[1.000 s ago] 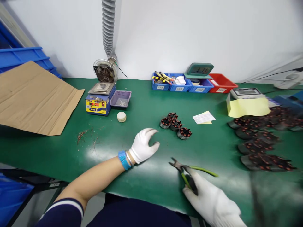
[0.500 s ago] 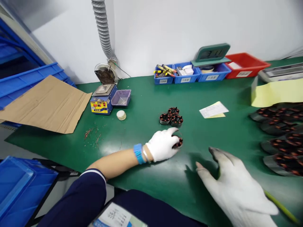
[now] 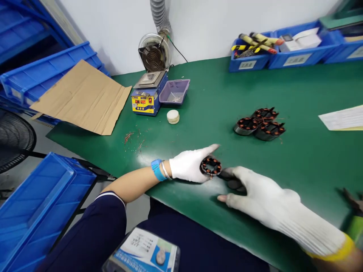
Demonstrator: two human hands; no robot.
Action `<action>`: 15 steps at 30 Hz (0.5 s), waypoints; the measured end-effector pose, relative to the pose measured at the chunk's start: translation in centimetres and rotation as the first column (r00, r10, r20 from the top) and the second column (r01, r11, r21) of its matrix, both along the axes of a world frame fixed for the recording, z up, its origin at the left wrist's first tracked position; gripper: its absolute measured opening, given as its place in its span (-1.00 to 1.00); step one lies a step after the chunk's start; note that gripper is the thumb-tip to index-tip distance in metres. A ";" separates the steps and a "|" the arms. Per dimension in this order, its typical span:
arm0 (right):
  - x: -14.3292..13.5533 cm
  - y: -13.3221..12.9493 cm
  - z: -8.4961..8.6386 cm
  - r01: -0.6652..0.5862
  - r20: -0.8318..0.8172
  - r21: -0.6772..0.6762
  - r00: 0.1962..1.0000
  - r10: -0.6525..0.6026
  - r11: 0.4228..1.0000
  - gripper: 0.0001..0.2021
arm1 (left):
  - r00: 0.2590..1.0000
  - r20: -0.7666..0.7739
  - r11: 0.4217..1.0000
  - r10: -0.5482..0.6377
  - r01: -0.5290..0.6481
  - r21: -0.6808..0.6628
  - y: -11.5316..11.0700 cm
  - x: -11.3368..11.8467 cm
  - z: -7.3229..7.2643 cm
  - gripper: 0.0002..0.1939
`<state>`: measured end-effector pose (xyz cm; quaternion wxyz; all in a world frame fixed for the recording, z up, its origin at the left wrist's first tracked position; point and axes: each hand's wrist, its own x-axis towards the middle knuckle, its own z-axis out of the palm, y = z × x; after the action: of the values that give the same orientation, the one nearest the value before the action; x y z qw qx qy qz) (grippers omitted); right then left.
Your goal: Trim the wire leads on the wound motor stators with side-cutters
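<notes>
My left hand (image 3: 191, 165), in a white glove, is wrapped round a ring-shaped copper-wound core (image 3: 210, 166) low over the green table's front part. Just right of that core is my right hand (image 3: 252, 189), gloved, with dark fingertips; its thumb and fingers are apart and nothing shows between them. Behind, a group of similar wound cores (image 3: 269, 130) stands together on the table. Pliers with a green handle (image 3: 354, 219) lie at the right edge, partly behind my right wrist.
A blue-yellow heated unit (image 3: 146, 100), a purple tray (image 3: 174, 92) and a round white pad (image 3: 172, 116) stand at back left. Wire scraps (image 3: 129, 137) lie before them. Cardboard (image 3: 85, 100) covers the left corner. Blue tool bins (image 3: 246, 65) line the wall.
The view has swung left and closer. My left hand has turned so the held core shows more fully. My right hand has come in from the right, close beside it.
</notes>
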<state>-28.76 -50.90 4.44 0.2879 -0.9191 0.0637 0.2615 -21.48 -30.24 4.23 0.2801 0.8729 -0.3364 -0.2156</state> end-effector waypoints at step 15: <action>1.6 1.2 0.5 -0.047 -0.045 -0.254 0.998 0.037 0.966 -0.63 | 0.971 0.178 0.985 0.159 -0.143 -0.099 0.1 -0.6 -1.5 -0.01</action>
<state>-27.11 -49.66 4.93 0.1607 -0.9442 0.0829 0.2753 -22.09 -30.10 2.71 0.3005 0.8993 -0.3026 -0.0971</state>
